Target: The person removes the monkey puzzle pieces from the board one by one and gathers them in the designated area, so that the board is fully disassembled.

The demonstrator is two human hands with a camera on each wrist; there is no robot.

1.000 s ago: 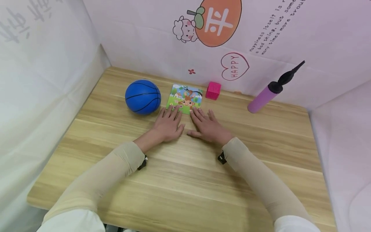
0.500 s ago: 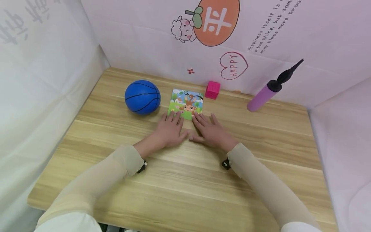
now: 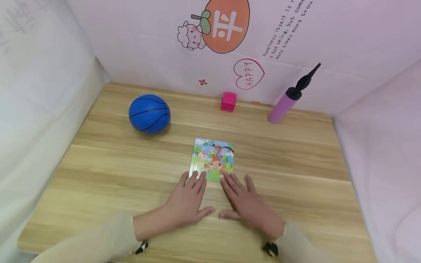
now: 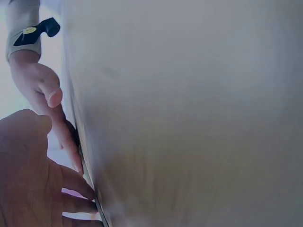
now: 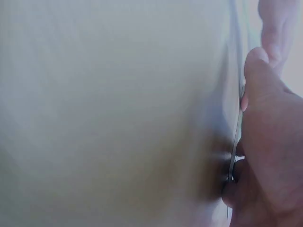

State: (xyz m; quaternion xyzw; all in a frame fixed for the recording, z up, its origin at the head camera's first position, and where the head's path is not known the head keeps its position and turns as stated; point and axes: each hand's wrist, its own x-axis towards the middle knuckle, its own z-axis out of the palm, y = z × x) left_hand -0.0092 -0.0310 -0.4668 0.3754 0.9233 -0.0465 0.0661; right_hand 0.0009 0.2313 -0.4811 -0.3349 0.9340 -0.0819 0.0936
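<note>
A square jigsaw puzzle (image 3: 215, 155) with a monkey picture lies flat on the wooden table, in the middle of the head view. My left hand (image 3: 185, 199) rests its straight fingertips on the puzzle's near left edge. On the near right edge lie the extended fingertips of my right hand (image 3: 251, 204). Both thumbs point inward toward each other, with a gap between them. In the left wrist view the left hand (image 4: 28, 170) is close up at the thin puzzle edge. The right wrist view shows the right hand (image 5: 270, 142) with its fingers along that edge.
A blue ball (image 3: 149, 114) with black lines sits at the back left of the table (image 3: 98, 175). Near the back wall stands a pink cube (image 3: 228, 102). A purple hand pump (image 3: 283, 107) with a black nozzle stands at the back right. White printed cloth encloses the table.
Both hands have drawn the puzzle from near the back wall toward the person, with their fingertips on it. The head view has shifted slightly; ball, cube and pump stay in place.
</note>
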